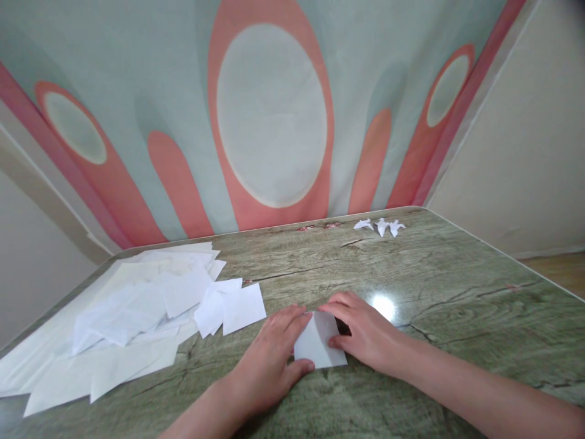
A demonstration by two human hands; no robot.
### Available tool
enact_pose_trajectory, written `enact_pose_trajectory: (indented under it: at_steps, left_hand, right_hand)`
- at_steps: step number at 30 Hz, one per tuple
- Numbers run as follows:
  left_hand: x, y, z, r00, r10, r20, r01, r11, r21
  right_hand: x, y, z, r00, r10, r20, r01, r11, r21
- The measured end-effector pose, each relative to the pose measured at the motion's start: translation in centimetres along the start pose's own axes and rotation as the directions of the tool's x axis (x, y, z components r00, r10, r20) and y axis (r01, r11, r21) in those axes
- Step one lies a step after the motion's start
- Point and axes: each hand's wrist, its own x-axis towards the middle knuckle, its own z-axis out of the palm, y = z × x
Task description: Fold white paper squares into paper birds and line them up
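A small white sheet of paper (314,342) rests on the table in front of me, with a faint crease running down it and its right part slightly raised. My left hand (281,347) grips its left side, fingers at the top corner and thumb near the bottom corner. On the opposite side, my right hand (359,332) holds the sheet between thumb and fingers, with the fingertips at the top edge. Part of each side edge is hidden behind my fingers.
Loose white sheets (137,305) lie in a wide pile on the left, with several small paper squares (244,309) beside it. Three small folded paper figures (381,227) sit near the back edge of the wood-patterned table (457,292). A patterned backdrop (272,116) rises behind.
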Motion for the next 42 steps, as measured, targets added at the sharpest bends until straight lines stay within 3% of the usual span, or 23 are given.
enact_pose_trajectory:
  at_steps: [7, 10, 12, 14, 18, 20, 24, 26, 28, 30, 32, 34, 36, 38, 39, 40, 42]
  left_hand:
    - [0.0, -0.1, 0.4, 0.996, -0.026, -0.089, 0.018, 0.996, -0.09]
    - [0.3, 0.2, 0.1, 0.982, -0.063, -0.178, 0.034, 0.986, -0.163]
    - [0.7, 0.6, -0.3, 0.968, -0.114, -0.222, 0.056, 0.966, -0.251]
    - [1.0, 0.9, -0.8, 0.947, -0.248, -0.203, 0.152, 0.906, -0.395]
    - [1.5, 1.1, -1.3, 0.83, -0.547, -0.106, 0.316, 0.62, -0.718]
    - [1.7, 1.1, -1.4, 0.802, -0.593, -0.073, 0.312, 0.52, -0.795]
    - [1.9, 1.2, -1.2, 0.789, -0.612, -0.059, 0.288, 0.452, -0.844]
    - [1.9, 1.0, -1.1, 0.788, -0.613, -0.053, 0.276, 0.429, -0.86]
    - [1.9, 0.5, -0.9, 0.792, -0.607, -0.062, 0.244, 0.409, -0.879]
    - [1.9, -0.1, -0.7, 0.796, -0.601, -0.069, 0.215, 0.387, -0.897]
    - [1.8, -0.5, -0.6, 0.806, -0.59, -0.043, 0.198, 0.338, -0.92]
    - [1.8, -0.6, -0.4, 0.823, -0.568, -0.002, 0.187, 0.274, -0.944]
    - [1.8, -0.6, -0.1, 0.841, -0.54, 0.038, 0.19, 0.227, -0.955]
    - [1.8, -0.6, 0.0, 0.855, -0.515, 0.059, 0.21, 0.241, -0.947]
    - [1.7, -0.5, -0.1, 0.858, -0.513, 0.034, 0.213, 0.294, -0.932]
    - [1.6, -0.3, -0.2, 0.854, -0.518, -0.033, 0.202, 0.39, -0.898]
    - [1.2, 0.1, -0.9, 0.847, -0.463, -0.262, 0.146, 0.676, -0.722]
  right_hand:
    - [0.3, -0.1, 0.2, 0.995, 0.003, -0.102, 0.02, 0.974, 0.225]
    - [0.5, 0.0, 0.0, 0.981, 0.131, -0.141, -0.066, 0.917, 0.393]
    - [0.6, 0.0, -0.2, 0.961, 0.256, -0.101, -0.17, 0.841, 0.514]
    - [0.6, 0.1, -0.3, 0.948, 0.316, -0.045, -0.229, 0.771, 0.594]
    - [0.6, 0.3, 0.0, 0.965, 0.263, -0.017, -0.196, 0.759, 0.62]
    - [0.6, 0.4, 0.2, 0.971, 0.236, 0.027, -0.2, 0.754, 0.625]
    - [0.6, 0.3, 0.3, 0.964, 0.253, 0.077, -0.248, 0.764, 0.596]
    - [0.5, 0.4, 0.2, 0.959, 0.281, 0.039, -0.258, 0.804, 0.535]
    - [0.3, 0.6, 0.0, 0.957, 0.279, -0.085, -0.215, 0.871, 0.441]
    - [0.2, 0.8, -0.1, 0.945, 0.187, -0.27, -0.1, 0.946, 0.308]
    - [0.1, 1.1, 0.0, 0.935, -0.039, -0.353, 0.082, 0.991, 0.109]
    - [0.1, 1.1, 0.1, 0.906, -0.27, -0.326, 0.255, 0.963, -0.091]
    - [0.0, 0.9, 0.2, 0.873, -0.409, -0.266, 0.356, 0.907, -0.227]
    - [-0.1, 0.6, 0.2, 0.85, -0.475, -0.229, 0.403, 0.865, -0.298]
    - [-0.2, 0.5, 0.1, 0.839, -0.498, -0.22, 0.421, 0.85, -0.318]
    - [-0.3, 0.4, 0.1, 0.83, -0.515, -0.215, 0.433, 0.837, -0.336]
    - [-0.5, 0.2, -0.1, 0.825, -0.529, -0.2, 0.434, 0.819, -0.376]
